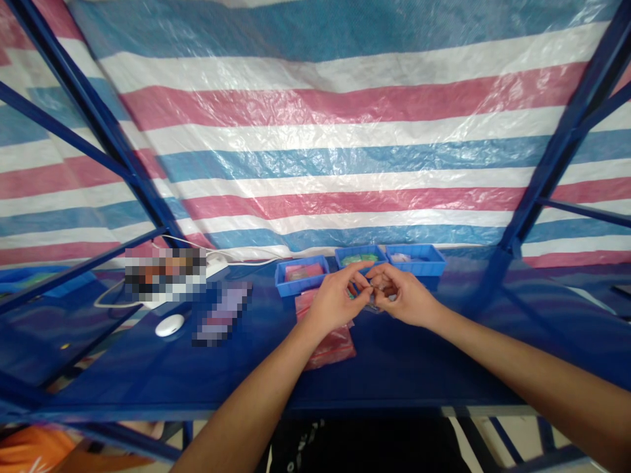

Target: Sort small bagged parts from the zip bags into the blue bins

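My left hand (336, 297) and my right hand (403, 293) meet over the blue table (424, 361), fingertips pinched together on a small item too tiny to name. Under them lies a stack of reddish clear plastic bags (331, 347). Just beyond the hands stand three small blue trays: the left tray (302, 274) holds pink pieces, the middle tray (360, 257) green pieces, the right tray (415, 259) pale pieces.
A white round device (170, 324) with a white cable (236, 257) lies at the left on the table. Blue metal frame posts (552, 164) rise on both sides. A striped tarp (315, 131) closes the back. An orange sleeve (29, 450) shows at bottom left.
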